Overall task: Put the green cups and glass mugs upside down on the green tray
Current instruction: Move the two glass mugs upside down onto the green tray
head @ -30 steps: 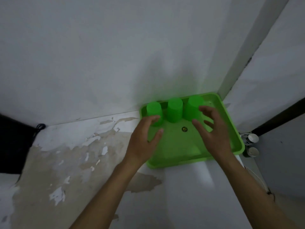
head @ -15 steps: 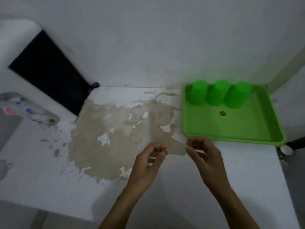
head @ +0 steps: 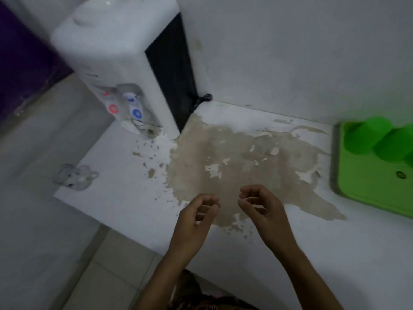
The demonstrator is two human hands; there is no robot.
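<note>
Two bare hands are hovering side by side over a white counter (head: 335, 253), both empty: the left hand (head: 196, 217) is curling loosely with its fingers bent inward and gripping nothing, and the right hand (head: 260, 208) is doing the same just beside it, the two not touching. Beyond the fingertips, a wide brown patch (head: 241, 162) of peeled surface is spreading across the counter. At the counter's left corner, two glass mugs (head: 74, 176) are sitting close together, blurred, so whether they are upright cannot be told. At the right edge, the green tray (head: 366, 189) is lying flat, partly cut off, with green cups (head: 366, 136) standing upside down along its far side. Farther back on the left, a white water dispenser (head: 116, 63) with red and blue taps is standing against the white wall (head: 290, 48).
</note>
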